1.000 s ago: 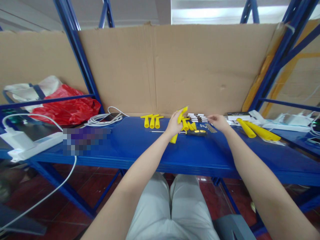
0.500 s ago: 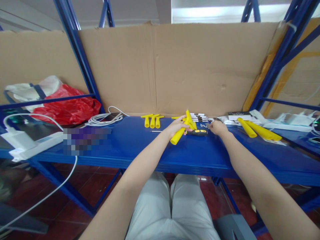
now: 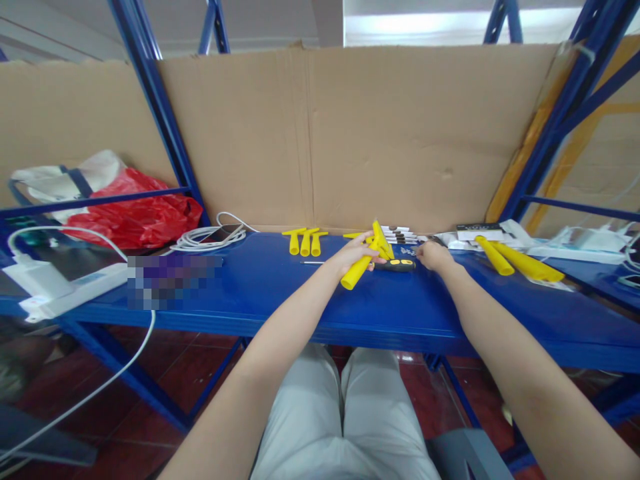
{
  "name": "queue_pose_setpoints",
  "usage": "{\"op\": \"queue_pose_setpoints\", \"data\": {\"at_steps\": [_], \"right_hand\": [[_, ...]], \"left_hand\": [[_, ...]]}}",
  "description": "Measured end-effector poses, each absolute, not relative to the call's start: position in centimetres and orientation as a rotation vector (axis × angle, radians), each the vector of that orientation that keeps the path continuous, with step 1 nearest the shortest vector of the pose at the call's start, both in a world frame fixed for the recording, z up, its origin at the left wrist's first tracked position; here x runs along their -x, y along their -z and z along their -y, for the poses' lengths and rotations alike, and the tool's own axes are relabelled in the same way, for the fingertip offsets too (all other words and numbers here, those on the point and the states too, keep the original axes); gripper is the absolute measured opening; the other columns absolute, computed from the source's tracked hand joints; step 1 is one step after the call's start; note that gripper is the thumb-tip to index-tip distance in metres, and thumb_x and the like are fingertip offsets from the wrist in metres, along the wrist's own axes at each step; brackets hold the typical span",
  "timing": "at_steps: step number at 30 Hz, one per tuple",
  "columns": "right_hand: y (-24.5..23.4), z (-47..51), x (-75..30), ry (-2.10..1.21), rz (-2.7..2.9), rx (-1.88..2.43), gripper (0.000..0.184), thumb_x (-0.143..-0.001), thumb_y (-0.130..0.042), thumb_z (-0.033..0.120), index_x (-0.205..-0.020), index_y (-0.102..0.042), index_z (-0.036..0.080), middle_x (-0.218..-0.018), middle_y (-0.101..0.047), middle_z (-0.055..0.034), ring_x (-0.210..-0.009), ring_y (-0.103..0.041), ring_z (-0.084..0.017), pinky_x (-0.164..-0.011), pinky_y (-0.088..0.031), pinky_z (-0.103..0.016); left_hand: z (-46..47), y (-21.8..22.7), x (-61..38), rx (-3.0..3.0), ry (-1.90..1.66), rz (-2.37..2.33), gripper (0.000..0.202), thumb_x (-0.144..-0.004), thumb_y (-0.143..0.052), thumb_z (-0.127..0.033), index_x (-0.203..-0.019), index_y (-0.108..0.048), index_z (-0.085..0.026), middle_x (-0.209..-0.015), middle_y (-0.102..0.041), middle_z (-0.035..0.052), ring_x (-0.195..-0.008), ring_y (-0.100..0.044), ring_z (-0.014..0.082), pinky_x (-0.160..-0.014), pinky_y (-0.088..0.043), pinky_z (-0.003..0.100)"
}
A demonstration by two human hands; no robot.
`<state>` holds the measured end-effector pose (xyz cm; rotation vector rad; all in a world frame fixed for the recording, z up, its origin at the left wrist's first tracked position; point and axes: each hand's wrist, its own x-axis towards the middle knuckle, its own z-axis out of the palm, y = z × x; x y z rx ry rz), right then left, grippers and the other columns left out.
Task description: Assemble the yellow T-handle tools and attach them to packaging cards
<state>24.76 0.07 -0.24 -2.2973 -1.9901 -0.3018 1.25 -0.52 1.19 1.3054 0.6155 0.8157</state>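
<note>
My left hand is wrapped round a yellow T-shaped plastic handle, its hollow round end tilted down towards me. Just beyond those fingers, the handle's wide head points up and away. My right hand is down at the tabletop with its fingers drawn together, beside a scatter of small metal pieces that look like screws. What lies between its fingertips is too small to make out. Between my hands lies a screwdriver with a black and yellow handle, its thin shaft showing left of my left wrist.
Three similar yellow handles stand in a row at the back. White packets lie behind my hands. Two long yellow pieces rest on the right by a black-and-white box. On the left are a power strip, coiled cable and red bag.
Very little differs. My right hand has shifted very slightly to the left over the small metal pieces; my left hand keeps its hold on the yellow handle.
</note>
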Motion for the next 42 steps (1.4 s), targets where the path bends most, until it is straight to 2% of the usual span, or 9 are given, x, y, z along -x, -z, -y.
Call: {"op": "queue_pose_setpoints", "data": {"at_steps": [8, 12, 15, 19, 23, 35, 39, 42], "right_hand": [[1.0, -0.8, -25.2, 0.31, 2.022, 2.24, 0.027, -0.081, -0.049, 0.005, -0.097, -0.071, 0.01, -0.107, -0.066, -0.0201, -0.105, -0.063, -0.028, -0.084, -0.048, -0.031], [0.7, -1.3, -25.3, 0.243, 1.913, 2.042, 0.019, -0.078, -0.05, 0.005, -0.08, -0.068, 0.011, -0.089, -0.069, -0.0156, -0.09, -0.064, -0.024, -0.078, -0.047, -0.028], [0.2, -1.4, -24.7, 0.103, 1.812, 1.768, 0.015, -0.081, -0.049, 0.011, -0.076, -0.063, 0.014, -0.079, -0.067, -0.0102, -0.078, -0.063, -0.02, -0.075, -0.048, -0.029], [-0.5, -1.0, -22.7, -0.071, 1.756, 1.369, 0.008, -0.082, -0.053, 0.022, -0.077, -0.059, 0.018, -0.08, -0.067, -0.0069, -0.076, -0.061, -0.019, -0.076, -0.049, -0.032], [-0.7, -0.6, -20.7, -0.202, 1.779, 1.139, 0.017, -0.08, -0.058, 0.036, -0.075, -0.056, 0.02, -0.077, -0.064, -0.0049, -0.075, -0.059, -0.018, -0.077, -0.05, -0.036], [-0.5, -0.6, -19.6, -0.277, 1.776, 1.068, 0.024, -0.076, -0.06, 0.043, -0.071, -0.05, 0.021, -0.071, -0.059, -0.0021, -0.07, -0.056, -0.017, -0.074, -0.049, -0.035], [-0.4, -0.5, -19.4, -0.278, 1.798, 1.13, 0.021, -0.077, -0.059, 0.039, -0.072, -0.05, 0.021, -0.072, -0.06, -0.0029, -0.07, -0.057, -0.017, -0.073, -0.049, -0.034], [0.0, -0.8, -19.5, -0.221, 1.763, 1.188, 0.02, -0.077, -0.059, 0.04, -0.077, -0.052, 0.02, -0.081, -0.063, -0.005, -0.076, -0.058, -0.018, -0.074, -0.049, -0.034]], "left_hand": [[0.1, -1.0, -1.1, -1.28, -0.78, -0.581, 0.081, -0.073, -0.061, 0.003, -0.144, -0.036, -0.026, -0.116, -0.064, 0.0136, -0.065, -0.069, 0.0146, -0.046, -0.044, 0.017], [0.1, -0.9, -1.1, -1.29, -0.751, -0.573, 0.081, -0.073, -0.062, 0.003, -0.144, -0.036, -0.026, -0.115, -0.065, 0.0144, -0.063, -0.068, 0.0138, -0.046, -0.044, 0.017], [0.3, -0.9, -1.1, -1.305, -0.735, -0.585, 0.081, -0.074, -0.059, 0.003, -0.146, -0.034, -0.026, -0.116, -0.064, 0.015, -0.062, -0.069, 0.014, -0.045, -0.045, 0.017], [0.7, -0.9, -1.2, -1.311, -0.722, -0.577, 0.081, -0.075, -0.059, 0.002, -0.146, -0.034, -0.026, -0.117, -0.064, 0.0148, -0.064, -0.07, 0.0152, -0.045, -0.045, 0.017], [0.8, -1.0, -1.3, -1.325, -0.704, -0.563, 0.079, -0.074, -0.06, 0.002, -0.144, -0.036, -0.027, -0.117, -0.064, 0.0133, -0.064, -0.07, 0.0152, -0.045, -0.046, 0.017], [0.0, -0.3, -1.2, -1.408, -0.712, -0.558, 0.079, -0.071, -0.06, 0.004, -0.141, -0.037, -0.026, -0.123, -0.059, 0.0153, -0.066, -0.071, 0.017, -0.046, -0.047, 0.018], [-0.2, 0.1, -1.5, -1.401, -0.768, -0.601, 0.079, -0.066, -0.063, 0.008, -0.135, -0.043, -0.025, -0.115, -0.062, 0.0114, -0.068, -0.071, 0.0153, -0.046, -0.046, 0.015], [-0.2, 0.2, -1.8, -1.392, -0.82, -0.647, 0.077, -0.062, -0.067, 0.01, -0.128, -0.048, -0.024, -0.107, -0.064, 0.0086, -0.066, -0.069, 0.014, -0.047, -0.046, 0.015]]}}
